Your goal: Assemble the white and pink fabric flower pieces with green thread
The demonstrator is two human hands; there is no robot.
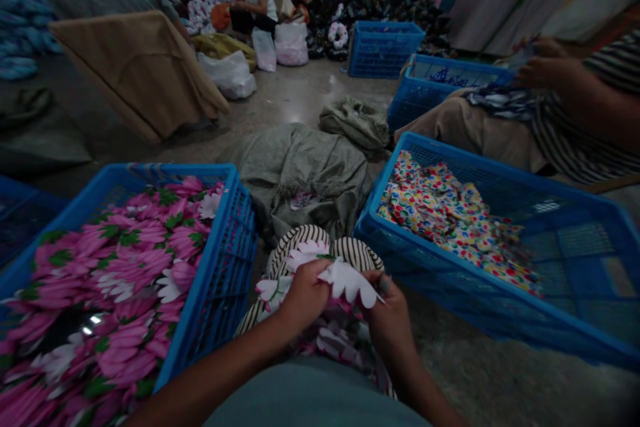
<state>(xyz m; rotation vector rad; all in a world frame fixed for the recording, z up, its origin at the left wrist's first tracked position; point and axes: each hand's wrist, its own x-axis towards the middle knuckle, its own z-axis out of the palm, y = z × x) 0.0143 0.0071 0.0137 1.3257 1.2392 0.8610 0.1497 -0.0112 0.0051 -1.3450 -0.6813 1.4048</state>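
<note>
A white scallop-edged fabric flower piece (345, 280) is stretched between my two hands above my lap. My left hand (307, 293) pinches its left end, thumb on top. At the other end, my right hand (387, 307) grips the edge between thumb and fingers. More white and pink petal pieces (337, 340) lie in my lap below, partly hidden by my hands and forearms. Black-and-cream striped cloth (305, 237) covers my knees behind the hands.
To the left, a blue crate (233, 180) holds pink, green and white fabric flowers (135, 260). Colourful dotted cloth pieces (445, 213) fill part of the right blue crate (500, 180). A grey-green sack (310, 160) lies ahead. A person in stripes (595, 100) sits at right.
</note>
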